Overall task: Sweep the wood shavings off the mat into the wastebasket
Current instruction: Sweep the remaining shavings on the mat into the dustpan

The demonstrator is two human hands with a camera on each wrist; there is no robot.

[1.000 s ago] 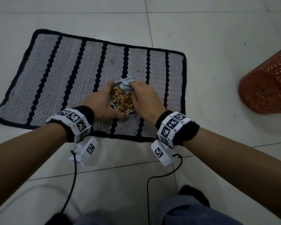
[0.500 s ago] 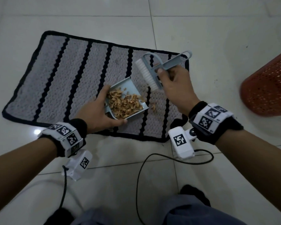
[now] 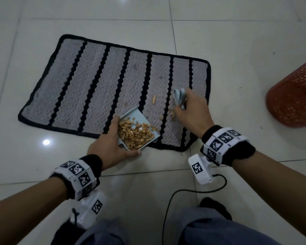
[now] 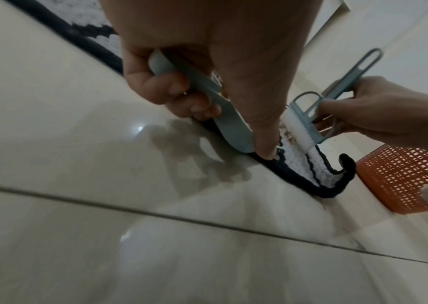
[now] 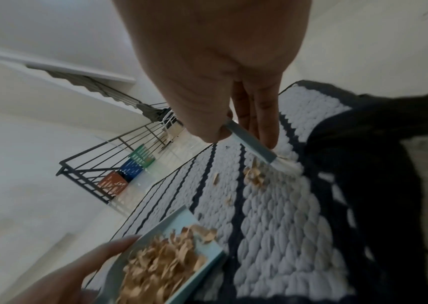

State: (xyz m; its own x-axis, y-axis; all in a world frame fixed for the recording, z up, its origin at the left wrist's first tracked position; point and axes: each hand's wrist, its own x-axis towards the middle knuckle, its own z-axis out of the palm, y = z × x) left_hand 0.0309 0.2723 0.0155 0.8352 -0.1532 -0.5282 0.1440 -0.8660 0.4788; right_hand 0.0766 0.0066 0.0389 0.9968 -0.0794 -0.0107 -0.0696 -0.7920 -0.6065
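Observation:
A grey mat (image 3: 99,82) with black stripes lies on the tiled floor. My left hand (image 3: 111,147) grips a pale blue dustpan (image 3: 140,117) at the mat's near edge; a heap of wood shavings (image 3: 133,134) fills it. My right hand (image 3: 193,112) holds a pale blue brush (image 3: 179,98) (image 4: 309,121) down on the mat's right part, its white bristles (image 5: 285,167) touching the weave beside a few loose shavings (image 5: 253,176). One more shaving (image 3: 154,99) lies between brush and dustpan. An orange perforated wastebasket (image 3: 293,96) stands on the floor to the right.
The mat's near right corner (image 4: 345,164) curls up off the floor. A black cable (image 3: 175,197) runs across the tiles near my knees. In the right wrist view a black metal railing (image 5: 109,164) with coloured bins stands far off.
My right hand lifted the brush out of the dustpan, swung it right and brought it down onto the mat's right part. The left hand drew the dustpan toward the mat's near edge.

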